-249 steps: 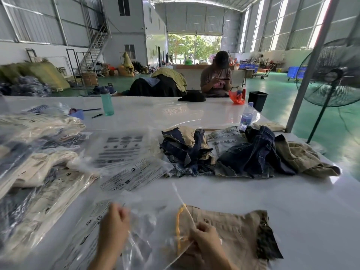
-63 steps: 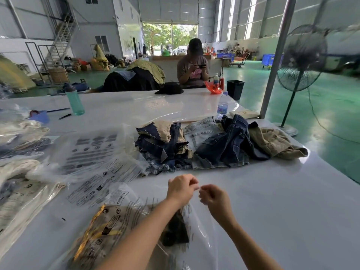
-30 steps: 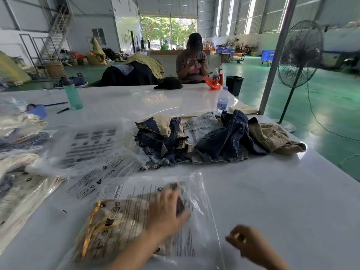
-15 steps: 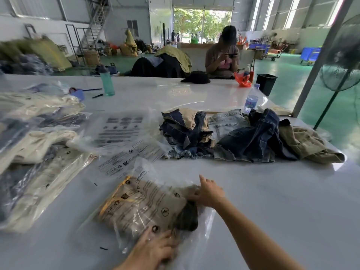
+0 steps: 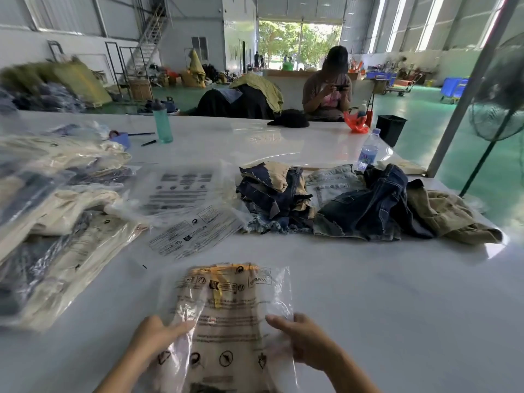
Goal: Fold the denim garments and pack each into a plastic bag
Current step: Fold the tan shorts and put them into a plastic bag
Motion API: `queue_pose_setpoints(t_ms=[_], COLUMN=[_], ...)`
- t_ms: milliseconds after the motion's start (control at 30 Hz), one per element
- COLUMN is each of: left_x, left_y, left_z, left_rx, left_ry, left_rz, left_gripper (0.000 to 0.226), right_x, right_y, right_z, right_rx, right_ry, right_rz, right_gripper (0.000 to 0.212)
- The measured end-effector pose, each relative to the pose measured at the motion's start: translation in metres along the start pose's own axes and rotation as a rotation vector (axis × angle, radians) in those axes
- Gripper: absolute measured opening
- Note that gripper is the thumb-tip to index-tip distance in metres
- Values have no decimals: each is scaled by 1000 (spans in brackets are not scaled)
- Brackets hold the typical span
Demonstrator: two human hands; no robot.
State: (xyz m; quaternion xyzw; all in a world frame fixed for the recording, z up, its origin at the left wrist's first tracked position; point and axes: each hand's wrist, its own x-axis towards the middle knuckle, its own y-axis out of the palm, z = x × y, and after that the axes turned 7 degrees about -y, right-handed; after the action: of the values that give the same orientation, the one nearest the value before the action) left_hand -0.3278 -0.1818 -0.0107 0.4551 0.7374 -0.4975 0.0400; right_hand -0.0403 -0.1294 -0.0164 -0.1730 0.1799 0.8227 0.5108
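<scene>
**Hands flat on bagged garment at near edge of tabletop**

Left hand (image 5: 158, 334) lay on the left side of the plastic bag (image 5: 226, 321), fingers extended and spread, pressing rather than gripping. Right hand (image 5: 300, 340) rested on the bag's right side, fingers likewise straight.

The bag sat on the white tabletop (image 5: 382, 307), at the near edge, roughly mid-width. It was clear, crinkled, and printed with black warning text and symbols. Inside was a folded tan garment (image 5: 224, 302) with a yellow-orange band along its far end. The bag's long axis ran from near edge to far edge.

Unpacked denim garments (image 5: 354, 205) were heaped toward the far right. Packed bags (image 5: 56, 211) were stacked along the left edge.
</scene>
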Motion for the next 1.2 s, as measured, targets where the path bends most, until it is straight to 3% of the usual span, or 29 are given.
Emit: queue_pose_setpoints(t_ms=[100, 133, 200, 300, 367, 433, 500, 533, 633, 767, 833, 867, 933, 1000, 1067, 1133, 1200], left_x=[0, -2, -4, -5, -4, 0, 8, 12, 18, 12, 5, 0, -14, -25, -29, -26, -23], left_y=[4, 0, -8, -22, -22, -15, -11, -8, 3, 5, 0, -5, -11, -6, 11, 32, 36], left_z=[-18, -27, -45, -68, -75, -74, -63, -57, -40, -44, -47, -48, -49, -49, -44, -37, -30], left_rx=[-40, 10, 194, 402, 516, 641, 643, 614, 490, 358, 276, 207, 77, 230, 535, 685, 674], left_ry=[25, 69, 238, 533, 578, 505, 374, 325, 335, 475, 497, 485, 473, 527, 494, 470, 453], left_rz=[146, 150, 8, -394, -439, -291, -137, -100, -130, -242, -190, -75, 233, 352, 240, -30, -222], left_gripper=[44, 33, 22, 26, 39, 56, 55, 56, 49, 39, 36, 46, 92, 122, 127, 103, 73], right_x=[4, 4, 8, 8, 3, -2, -3, -1, 10, 17, 16, 16, 12, 9, 4, 2, 0], right_y=[29, 36, 45, 55, 57, 55, 49, 45, 44, 64, 73, 76, 86, 99, 109, 109, 101], right_z=[13, 19, 27, 27, 17, 6, -1, -4, -6, 10, 22, 24, 28, 31, 36, 40, 39], right_rx=[-13, -11, 3, 79, 50, 38, 118, 180, 338, 417, 447, 431, 339, 335, 362, 312, 206], right_ry=[-9, -27, -103, -202, -134, -34, 31, 47, 10, -113, -154, -185, -223, -192, -129, -128, -169], right_rz=[102, 90, -8, -20, 11, 50, 33, -22, -189, -132, -100, -97, -79, -20, 43, 96, 99], right_gripper=[18, 24, 48, 48, 46, 34, 20, 25, 30, 5, 27, 39, 48, 29, 17, 15, 17])
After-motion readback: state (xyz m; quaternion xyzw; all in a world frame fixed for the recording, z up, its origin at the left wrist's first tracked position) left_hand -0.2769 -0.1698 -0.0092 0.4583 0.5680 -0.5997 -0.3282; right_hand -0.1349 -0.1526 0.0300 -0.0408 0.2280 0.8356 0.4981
